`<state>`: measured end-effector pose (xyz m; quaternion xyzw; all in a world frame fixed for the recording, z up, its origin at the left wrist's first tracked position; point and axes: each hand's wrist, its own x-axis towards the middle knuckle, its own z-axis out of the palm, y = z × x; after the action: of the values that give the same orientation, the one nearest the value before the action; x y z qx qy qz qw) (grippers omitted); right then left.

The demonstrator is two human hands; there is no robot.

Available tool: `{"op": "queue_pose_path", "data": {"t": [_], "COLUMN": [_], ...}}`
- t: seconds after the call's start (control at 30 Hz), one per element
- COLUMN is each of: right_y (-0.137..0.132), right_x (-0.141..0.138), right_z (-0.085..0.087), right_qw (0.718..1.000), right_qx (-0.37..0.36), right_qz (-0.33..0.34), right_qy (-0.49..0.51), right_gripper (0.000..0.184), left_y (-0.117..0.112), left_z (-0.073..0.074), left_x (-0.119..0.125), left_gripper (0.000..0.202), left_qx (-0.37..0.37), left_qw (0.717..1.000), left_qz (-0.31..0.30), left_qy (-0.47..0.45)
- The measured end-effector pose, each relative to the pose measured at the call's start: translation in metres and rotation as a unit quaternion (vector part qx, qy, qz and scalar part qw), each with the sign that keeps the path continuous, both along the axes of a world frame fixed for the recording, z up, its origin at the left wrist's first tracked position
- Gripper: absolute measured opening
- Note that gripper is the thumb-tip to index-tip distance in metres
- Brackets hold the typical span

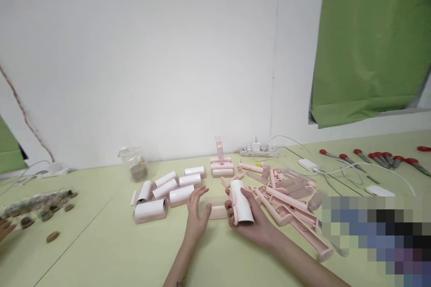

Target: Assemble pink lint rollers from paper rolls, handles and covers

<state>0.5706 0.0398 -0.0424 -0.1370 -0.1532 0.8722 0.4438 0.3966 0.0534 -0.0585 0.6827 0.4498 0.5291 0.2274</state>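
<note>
My right hand (251, 215) is wrapped around a white lint roller roll (241, 202) with a curved pink plastic piece (235, 208) against its left side. The roll is tilted, its dark hollow end towards me. To its left, my left hand (197, 215) hovers with fingers apart and nothing in it. Between the hands lies a pale pink box-like case (217, 211), partly hidden. Left of my left hand are several white rolls (182, 194), some seated in pink covers. Right of my right hand is a pile of pink plastic handles and covers (292, 202).
Pink cylinders (222, 172) are stacked by the wall. A plastic bag (136, 163) stands at back left. A power strip (259, 151), white cables and red-ended tools (358, 154) lie right. Another person's hand (5, 228) is at far left; a pixelated area covers the lower right.
</note>
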Motion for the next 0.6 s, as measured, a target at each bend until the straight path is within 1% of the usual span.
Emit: {"op": "queue_pose_path", "data": {"t": [0.03, 0.1, 0.17, 0.23, 0.3, 0.37, 0.4, 0.47, 0.53, 0.6], "right_y": [-0.003, -0.009, -0.013, -0.015, -0.016, -0.018, -0.02, -0.024, -0.03, -0.035], "right_x": [-0.004, -0.012, -0.018, -0.023, -0.024, -0.025, -0.025, -0.026, -0.028, -0.03], "right_z": [-0.001, -0.005, -0.008, -0.009, -0.008, -0.006, -0.006, -0.008, -0.012, -0.016], "right_qw": [1.0, 0.997, 0.991, 0.986, 0.986, 0.987, 0.986, 0.98, 0.969, 0.959], "right_qx": [-0.001, -0.006, -0.012, -0.012, -0.003, 0.013, 0.017, 0.017, 0.016, 0.029], "right_qz": [0.001, -0.022, -0.067, -0.099, -0.111, -0.119, -0.126, -0.128, -0.099, -0.058], "right_qy": [-0.018, -0.067, -0.115, -0.134, -0.12, -0.103, -0.108, -0.153, -0.225, -0.275], "right_gripper": [0.031, 0.031, 0.027, 0.025, 0.025, 0.027, 0.028, 0.027, 0.027, 0.031], "left_y": [-0.006, -0.016, -0.021, -0.021, -0.018, -0.015, -0.014, -0.012, -0.013, -0.014], "left_z": [0.006, 0.015, 0.018, 0.016, 0.013, 0.012, 0.012, 0.012, 0.013, 0.013], "left_x": [0.005, 0.015, 0.025, 0.032, 0.033, 0.031, 0.029, 0.026, 0.025, 0.025], "left_gripper": [0.037, 0.038, 0.038, 0.036, 0.034, 0.036, 0.038, 0.043, 0.046, 0.047], "left_qx": [0.006, -0.037, -0.085, -0.123, -0.153, -0.17, -0.174, -0.174, -0.176, -0.189], "left_qw": [1.0, 0.994, 0.981, 0.964, 0.949, 0.936, 0.931, 0.926, 0.933, 0.944], "left_qz": [-0.029, -0.105, -0.157, -0.175, -0.17, -0.149, -0.132, -0.09, -0.068, -0.086], "left_qy": [0.006, -0.02, -0.081, -0.156, -0.219, -0.27, -0.293, -0.323, -0.307, -0.257]}}
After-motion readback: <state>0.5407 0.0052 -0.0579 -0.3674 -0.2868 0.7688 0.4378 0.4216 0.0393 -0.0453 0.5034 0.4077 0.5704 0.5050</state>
